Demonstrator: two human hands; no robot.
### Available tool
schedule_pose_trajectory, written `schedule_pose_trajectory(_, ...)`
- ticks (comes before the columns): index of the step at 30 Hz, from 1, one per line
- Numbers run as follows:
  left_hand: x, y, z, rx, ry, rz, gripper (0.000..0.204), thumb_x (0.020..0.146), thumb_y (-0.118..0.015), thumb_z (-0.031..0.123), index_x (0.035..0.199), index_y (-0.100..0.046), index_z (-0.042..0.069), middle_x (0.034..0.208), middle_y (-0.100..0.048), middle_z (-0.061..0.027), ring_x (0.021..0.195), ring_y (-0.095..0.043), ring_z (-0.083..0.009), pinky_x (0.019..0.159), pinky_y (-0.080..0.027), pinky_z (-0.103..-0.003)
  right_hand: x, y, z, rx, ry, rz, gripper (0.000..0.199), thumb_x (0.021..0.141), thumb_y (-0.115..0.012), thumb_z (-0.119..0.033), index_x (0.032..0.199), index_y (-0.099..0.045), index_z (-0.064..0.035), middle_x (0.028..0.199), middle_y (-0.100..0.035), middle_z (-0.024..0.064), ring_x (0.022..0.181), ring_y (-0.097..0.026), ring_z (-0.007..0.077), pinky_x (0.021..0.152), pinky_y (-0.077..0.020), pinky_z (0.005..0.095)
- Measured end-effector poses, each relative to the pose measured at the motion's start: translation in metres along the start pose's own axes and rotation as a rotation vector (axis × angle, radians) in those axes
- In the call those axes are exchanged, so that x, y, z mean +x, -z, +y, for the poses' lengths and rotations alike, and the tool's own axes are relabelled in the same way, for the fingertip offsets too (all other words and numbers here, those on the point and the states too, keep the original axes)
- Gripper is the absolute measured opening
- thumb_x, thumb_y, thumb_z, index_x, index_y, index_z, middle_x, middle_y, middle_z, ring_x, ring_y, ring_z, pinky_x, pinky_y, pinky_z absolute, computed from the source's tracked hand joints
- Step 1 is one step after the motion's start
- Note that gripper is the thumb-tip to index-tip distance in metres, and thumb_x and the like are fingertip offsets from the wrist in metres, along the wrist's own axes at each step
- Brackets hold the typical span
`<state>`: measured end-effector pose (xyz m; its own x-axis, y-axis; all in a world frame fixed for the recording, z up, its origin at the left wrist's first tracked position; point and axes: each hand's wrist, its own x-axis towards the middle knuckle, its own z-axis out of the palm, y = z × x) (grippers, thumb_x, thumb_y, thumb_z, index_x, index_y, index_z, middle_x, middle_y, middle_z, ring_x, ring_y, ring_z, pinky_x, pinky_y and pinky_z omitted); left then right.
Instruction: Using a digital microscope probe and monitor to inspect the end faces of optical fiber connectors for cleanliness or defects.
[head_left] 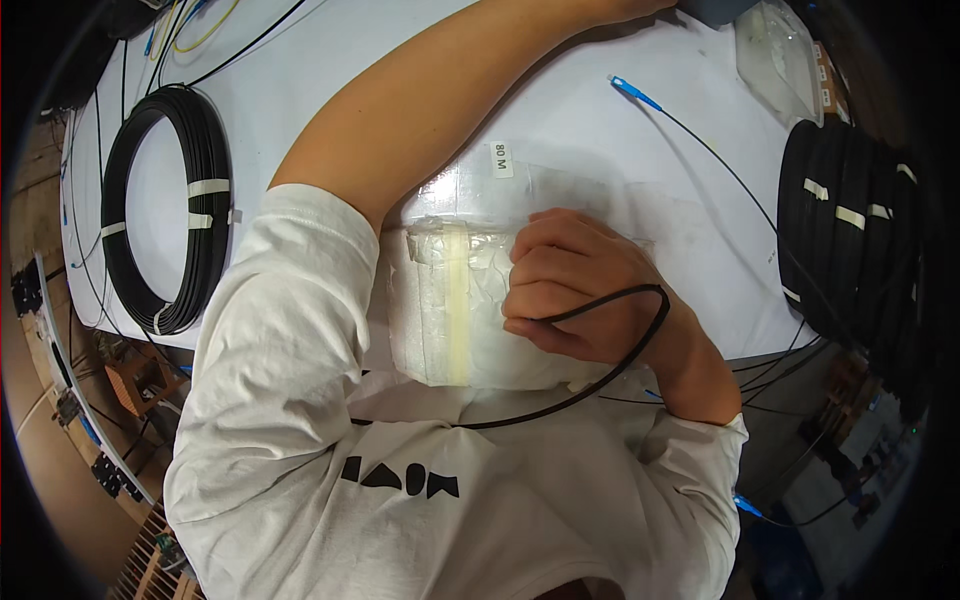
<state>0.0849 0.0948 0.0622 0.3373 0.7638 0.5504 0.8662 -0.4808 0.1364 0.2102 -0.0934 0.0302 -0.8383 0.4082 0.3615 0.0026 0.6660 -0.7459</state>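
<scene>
My right hand (575, 290) is closed around a thin black cable (640, 345), which loops past my wrist and trails down across my white shirt. The hand rests on a stack of clear plastic bags (440, 320) at the table's near edge. A pale tape strip runs down the stack and a small white label (501, 158) sits on top. My left forearm (440, 100) stretches over the table to the top edge of the picture, where the hand is cut off. Another black cable ends in a blue connector (630, 90) beyond the bags.
A taped coil of black cable (170, 210) lies on the white table (330, 60) at the left. Several stacked black coils (850, 230) stand at the right edge. Clear bags (780, 60) lie at the far right, and loose cables hang off the table.
</scene>
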Motion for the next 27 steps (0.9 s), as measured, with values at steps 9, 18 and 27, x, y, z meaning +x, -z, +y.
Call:
schedule_pose_trajectory(9, -0.016, -0.054, -0.043, -0.19, -0.203, 0.501, 0.057, 0.078, -0.083, 0.005, 0.13, -0.064, 0.018, 0.129, -0.061, -0.009, 0.12, -0.056, -0.0329, 0.101, -0.045, -0.047, 0.004, -0.006, -0.004, 0.017, -0.009, 0.048, 0.022, 0.074, -0.084, -0.006, 0.086, -0.065, -0.0111, 0.085, -0.063, 0.0026, 0.096, -0.067, 0.0272, 0.094, -0.0572, 0.0522)
schedule_pose_trajectory(18, 0.004, -0.001, 0.0, -0.017, 0.015, -0.015, 0.065, 0.078, -0.081, 0.003, 0.138, -0.06, 0.017, 0.136, -0.058, -0.0109, 0.13, -0.051, -0.0345, 0.107, -0.044, -0.048, -0.001, -0.001, -0.001, -0.009, -0.021, 0.072, 0.023, 0.074, -0.083, -0.006, 0.088, -0.065, -0.0117, 0.088, -0.063, 0.0031, 0.095, -0.067, 0.0274, 0.092, -0.0583, 0.0499)
schedule_pose_trajectory(27, -0.017, -0.058, -0.043, -0.188, -0.197, 0.482, 0.061, 0.079, -0.079, 0.0, 0.136, -0.064, 0.017, 0.136, -0.06, -0.0112, 0.125, -0.054, -0.0345, 0.105, -0.045, -0.049, -0.001, -0.009, 0.0, -0.135, 0.101, 0.1, 0.027, 0.071, -0.083, -0.007, 0.091, -0.065, -0.0123, 0.09, -0.063, 0.0034, 0.093, -0.067, 0.0268, 0.089, -0.0601, 0.0478)
